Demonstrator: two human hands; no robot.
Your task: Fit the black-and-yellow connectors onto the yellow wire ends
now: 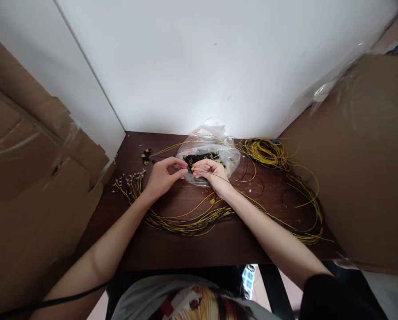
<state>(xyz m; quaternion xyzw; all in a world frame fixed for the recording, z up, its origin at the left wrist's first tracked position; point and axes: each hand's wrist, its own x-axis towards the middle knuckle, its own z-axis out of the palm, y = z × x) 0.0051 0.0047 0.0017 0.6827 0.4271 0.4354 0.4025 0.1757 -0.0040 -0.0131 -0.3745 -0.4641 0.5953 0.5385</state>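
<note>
Both hands meet near the middle of the table, fingertips almost touching. My left hand (161, 178) is closed in a pinch on a small black part (189, 168), mostly covered by the fingers. Beside it, my right hand (215, 176) pinches a thin dark wire that trails back over the hand to the right. Just behind the fingers lies a clear plastic bag (234, 162) holding many small black and yellow pieces (199, 157). Below the hands, a long bundle of yellow and black wires (192, 226) curves across the table, its whitish ends (132, 178) fanned out at the left.
A coil of yellow wire (265, 152) lies at the back right. Several loose black and yellow pieces (146, 156) sit at the back left. Cardboard sheets (29, 146) flank the dark brown table (172, 255) on both sides, and a white wall (185, 66) stands behind.
</note>
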